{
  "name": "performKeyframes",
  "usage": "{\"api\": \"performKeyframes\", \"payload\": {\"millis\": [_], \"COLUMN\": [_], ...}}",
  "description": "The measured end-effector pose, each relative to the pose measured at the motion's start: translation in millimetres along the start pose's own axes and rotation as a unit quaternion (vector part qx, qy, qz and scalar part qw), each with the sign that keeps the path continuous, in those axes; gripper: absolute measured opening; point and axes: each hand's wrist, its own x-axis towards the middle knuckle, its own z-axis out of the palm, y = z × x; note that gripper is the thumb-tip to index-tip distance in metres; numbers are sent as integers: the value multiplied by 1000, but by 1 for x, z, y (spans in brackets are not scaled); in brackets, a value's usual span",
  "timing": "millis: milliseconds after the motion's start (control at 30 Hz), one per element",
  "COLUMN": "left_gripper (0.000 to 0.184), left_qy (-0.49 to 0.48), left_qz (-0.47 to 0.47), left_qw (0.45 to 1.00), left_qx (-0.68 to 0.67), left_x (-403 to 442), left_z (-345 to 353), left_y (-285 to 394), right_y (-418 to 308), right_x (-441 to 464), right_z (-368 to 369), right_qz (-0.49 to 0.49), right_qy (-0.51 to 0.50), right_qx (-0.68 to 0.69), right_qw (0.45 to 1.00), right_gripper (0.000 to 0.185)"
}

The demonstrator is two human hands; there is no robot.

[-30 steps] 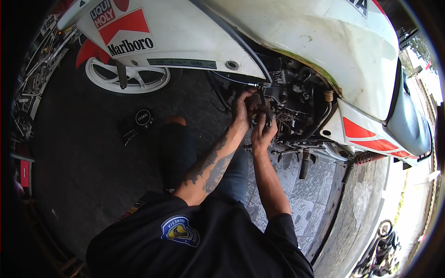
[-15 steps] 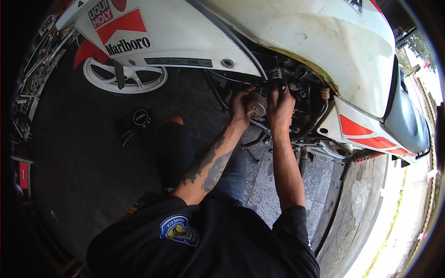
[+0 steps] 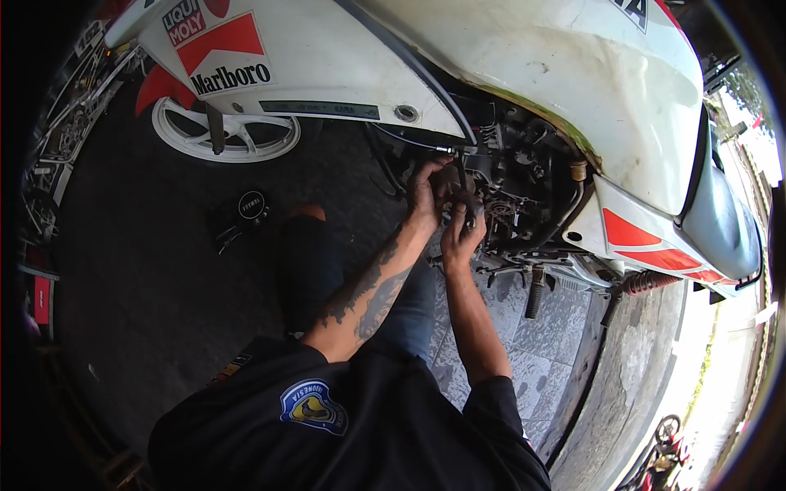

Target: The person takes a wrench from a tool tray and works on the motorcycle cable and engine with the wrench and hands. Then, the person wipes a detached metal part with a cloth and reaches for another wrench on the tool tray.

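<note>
1. A white motorcycle (image 3: 548,74) with red markings is filling the upper part of the view, its front pointing left and its seat lying to the right.
2. A dark floor (image 3: 164,311) is stretching below the front end, and the person's bent legs are showing above it.
3. A black shirt (image 3: 393,434) with a blue and yellow badge is covering the person's torso at the bottom.
4. Grey tiles (image 3: 536,372) are lying below the middle of the motorcycle, right of the person's legs.
5. The engine (image 3: 501,209) is sitting exposed beneath the bodywork, its dark parts showing just right of the hands.
6. A white front wheel (image 3: 237,155) is standing under the front panel, well apart from the hands.
7. A black part with a round cap (image 3: 252,204) is lying on the dark floor, left of the legs.
8. The left hand (image 3: 424,192) is reaching in at the engine's front, fingers curling; what they are holding I cannot tell.
9. The right hand (image 3: 463,233) is closing around the lower end of a dark tool (image 3: 461,174), which is running up between the hands toward the front panel's lower edge.
</note>
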Motion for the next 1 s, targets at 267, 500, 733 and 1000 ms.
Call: {"api": "performKeyframes", "payload": {"millis": [267, 500, 733, 1000], "left_gripper": [19, 23, 31, 31], "left_qy": [-31, -34, -62, -103], "left_qz": [-19, -34, -17, -3], "left_qw": [999, 999, 994, 985], "left_qx": [-15, 18, 92, 138], "left_x": [1, 0, -16, -33], "left_z": [-5, -9, -27, -60], "left_y": [-1, 2, 13, 6], "right_y": [5, 8, -20, -42], "right_x": [-7, -8, 33, 90], "right_z": [9, 15, 5, -11], "right_qz": [-5, 45, 98, 62], "right_qy": [-4, 14, 51, -83], "right_qx": [-16, 28, 14, -176], "right_qw": [1000, 998, 994, 979], "right_gripper": [28, 30, 27, 24]}}
